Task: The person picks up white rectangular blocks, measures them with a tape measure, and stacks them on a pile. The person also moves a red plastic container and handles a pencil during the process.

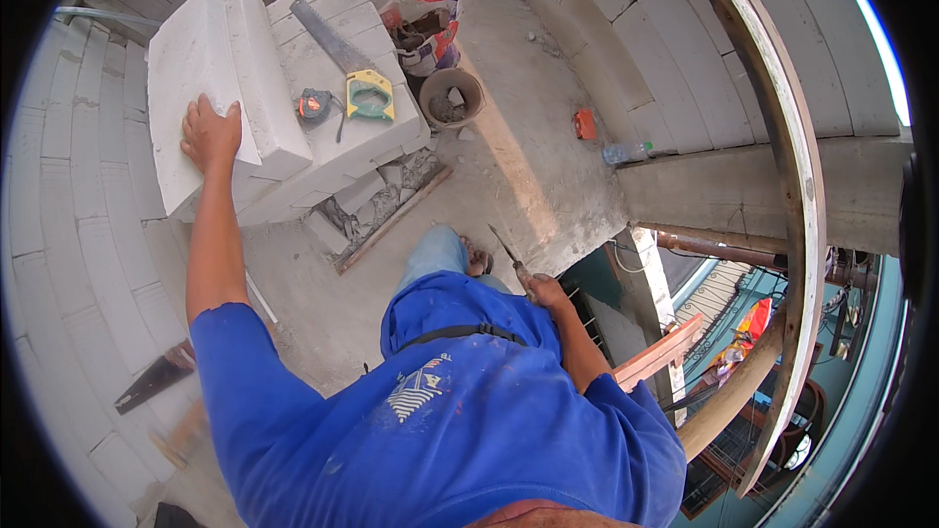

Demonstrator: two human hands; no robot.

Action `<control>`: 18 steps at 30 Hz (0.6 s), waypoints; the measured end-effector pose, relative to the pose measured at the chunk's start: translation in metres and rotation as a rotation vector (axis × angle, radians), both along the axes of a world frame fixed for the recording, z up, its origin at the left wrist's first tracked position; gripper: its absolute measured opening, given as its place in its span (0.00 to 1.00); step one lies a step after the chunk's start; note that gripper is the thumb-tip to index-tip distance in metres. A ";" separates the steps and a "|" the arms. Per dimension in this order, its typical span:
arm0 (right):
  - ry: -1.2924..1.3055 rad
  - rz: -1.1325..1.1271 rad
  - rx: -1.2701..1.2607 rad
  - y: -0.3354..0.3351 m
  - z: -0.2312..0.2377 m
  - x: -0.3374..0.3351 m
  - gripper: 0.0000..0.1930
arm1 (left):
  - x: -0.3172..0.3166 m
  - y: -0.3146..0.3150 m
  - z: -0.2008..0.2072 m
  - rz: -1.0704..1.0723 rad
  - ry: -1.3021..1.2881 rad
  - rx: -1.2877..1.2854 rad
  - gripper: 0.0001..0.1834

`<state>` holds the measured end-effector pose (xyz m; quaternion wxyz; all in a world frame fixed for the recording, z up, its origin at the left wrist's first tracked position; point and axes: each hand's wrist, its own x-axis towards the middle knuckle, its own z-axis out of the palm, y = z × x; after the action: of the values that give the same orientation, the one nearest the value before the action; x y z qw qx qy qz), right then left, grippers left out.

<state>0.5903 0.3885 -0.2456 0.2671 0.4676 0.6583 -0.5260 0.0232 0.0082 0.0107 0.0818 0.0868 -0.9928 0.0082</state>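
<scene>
My left hand (210, 134) rests with fingers spread on the face of a white lightweight block (191, 68). A second white block (259, 73) stands against it, both on a stack of similar blocks. My right hand (544, 289) is closed round the handle of a tool with a narrow, dark, pointed blade (504, 242); whether it is a trowel seen edge-on I cannot tell. On the stack, right of the upright blocks, lie a tape measure (314, 107) and a handsaw (370, 96) with a yellow and green handle.
Beyond the stack stand a mortar bucket (453, 98) and a printed sack (430, 31). A plastic bottle (626, 153) lies by the right wall. A curved wooden beam (797, 137) crosses the right side, near an open drop. Another saw (156, 378) is at the left wall.
</scene>
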 end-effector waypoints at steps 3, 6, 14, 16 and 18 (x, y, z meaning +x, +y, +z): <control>0.070 -0.375 -0.242 -0.006 0.064 -0.041 0.22 | 0.000 0.001 -0.002 -0.004 0.010 -0.008 0.39; 0.212 -0.533 -0.412 -0.012 0.101 -0.079 0.19 | 0.002 0.005 -0.001 -0.006 -0.001 -0.006 0.39; 0.433 -0.651 -0.663 -0.029 0.125 -0.182 0.20 | -0.008 -0.004 -0.009 0.005 0.016 -0.010 0.39; 0.430 -0.633 -0.673 -0.050 0.124 -0.205 0.24 | -0.007 -0.004 -0.006 0.000 0.003 -0.019 0.39; 0.385 -0.479 -0.669 -0.062 0.125 -0.218 0.29 | -0.004 -0.001 -0.004 0.003 0.002 -0.013 0.39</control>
<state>0.3722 0.3262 -0.1207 0.1471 0.3884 0.3628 -0.8342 0.0190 0.0069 0.0062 0.0831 0.0876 -0.9926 0.0149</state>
